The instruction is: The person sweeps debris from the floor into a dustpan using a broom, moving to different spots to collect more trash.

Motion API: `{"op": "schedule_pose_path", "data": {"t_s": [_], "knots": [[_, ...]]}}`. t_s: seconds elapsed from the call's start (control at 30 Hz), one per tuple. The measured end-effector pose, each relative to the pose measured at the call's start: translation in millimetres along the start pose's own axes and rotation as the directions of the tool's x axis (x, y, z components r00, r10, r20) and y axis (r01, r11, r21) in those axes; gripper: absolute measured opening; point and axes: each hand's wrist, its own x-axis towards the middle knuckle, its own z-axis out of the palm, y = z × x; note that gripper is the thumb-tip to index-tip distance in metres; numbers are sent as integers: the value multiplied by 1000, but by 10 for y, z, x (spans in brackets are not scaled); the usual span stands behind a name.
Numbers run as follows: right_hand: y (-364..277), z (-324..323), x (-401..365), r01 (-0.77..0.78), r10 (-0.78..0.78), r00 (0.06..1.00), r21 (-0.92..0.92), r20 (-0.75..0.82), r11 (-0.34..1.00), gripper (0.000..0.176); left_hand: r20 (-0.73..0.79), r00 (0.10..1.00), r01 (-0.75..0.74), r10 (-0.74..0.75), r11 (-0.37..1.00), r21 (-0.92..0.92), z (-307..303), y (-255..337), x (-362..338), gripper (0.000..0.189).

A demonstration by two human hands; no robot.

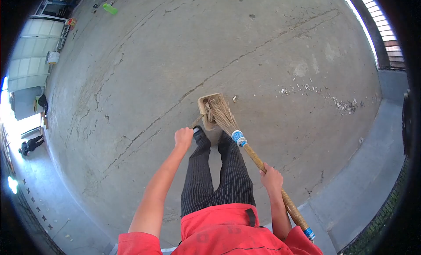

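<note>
Your left hand (184, 137) is closed in a fist on the thin handle of the dustpan (207, 106), and your right hand (272, 178) is wrapped round the cane shaft of the broom (245, 148), about midway along it. The dustpan sits on the concrete floor (144, 71) just beyond your shoes (200, 134), a little left of centre. The broom's bristles (223, 116) reach into its open mouth and touch it. A few pale scraps seem to lie inside the pan, though they are too small to tell apart.

One small bit (235, 98) lies on the floor just right of the pan. Farther right, well apart from it, a scatter of litter (307, 86) runs toward a second small heap (347, 106) near the right edge. A long crack (210, 77) runs slantwise across the floor past the pan.

Far to the left a green bottle (109, 9) lies by the wall. At the left edge another person (30, 145) in dark clothes is down low. On the right the floor ends at a smoother grey strip (372, 167). Between you and the far side the concrete is broad and open.
</note>
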Motion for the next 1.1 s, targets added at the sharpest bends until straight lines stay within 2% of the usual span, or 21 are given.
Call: {"op": "schedule_pose_path", "data": {"t_s": [0.07, 0.1, 0.17, 0.2, 0.27, 0.3, 0.4, 0.47, 0.5, 0.57, 0.8, 0.87, 1.0, 1.07, 1.1], "knots": [[-1, 21, -2, 2, -2, 1000, -20, 3, 1000, 37, -58, 993, -93, 98, 992, 84, 41, -32, 55, 11], [0, 37, -12, 2, -2, 1000, -19, 2, 1000, 37, -59, 993, -93, 98, 992, 84, 12, -47, 66, 11], [-3, 44, -7, 34, -35, 999, -18, -40, 999, 27, -50, 974, -211, 222, 963, 169, -85, -86, 91, 11], [-2, 45, -12, 36, -37, 998, -19, -45, 999, 27, -56, 974, -209, 221, 963, 169, -75, -125, 90, 11], [15, 56, -17, 26, -26, 999, 1, -44, 1000, 27, 33, 939, -341, 343, 909, 240, -45, -223, 105, 11], [36, 72, -7, 26, -26, 998, 5, -52, 1000, 27, 25, 939, -339, 344, 908, 246, -49, -251, 110, 11], [83, 133, 28, 4, -3, 999, 23, -39, 1000, 26, 86, 954, -299, 286, 918, 261, -71, -231, 116, 12], [82, 166, 50, -20, 20, 1000, 24, 4, 1000, 36, -35, 999, 29, -30, 999, -25, -127, -110, 89, 15], [66, 186, 43, -29, 28, 1000, 33, 13, 999, 36, -28, 999, 20, -21, 1000, -15, -105, -75, 116, 15], [52, 185, 33, -23, 23, 1000, 31, 4, 999, 34, 171, 982, 87, -86, 996, 1, -58, 9, 174, 17], [-21, 121, 23, 1, -1, 1000, 34, 17, 999, 33, 130, 987, 86, -98, 992, 94, -57, 121, 188, 18], [-11, 128, 25, 14, -13, 1000, 54, -24, 998, 36, 136, 989, 38, -55, 992, 122, -70, 99, 131, 18], [-3, -18, -22, 17, -17, 1000, 17, -11, 1000, 36, 39, 999, 18, -23, 993, 120, 116, -95, 69, 17], [74, -186, -136, -5, 6, 1000, 57, -20, 998, 36, 49, 994, 99, -100, 995, 15, 103, -168, -21, 16], [118, -275, -207, -8, 10, 1000, 58, -25, 998, 36, 45, 994, 95, -95, 995, 14, 94, -209, -68, 16]]}}
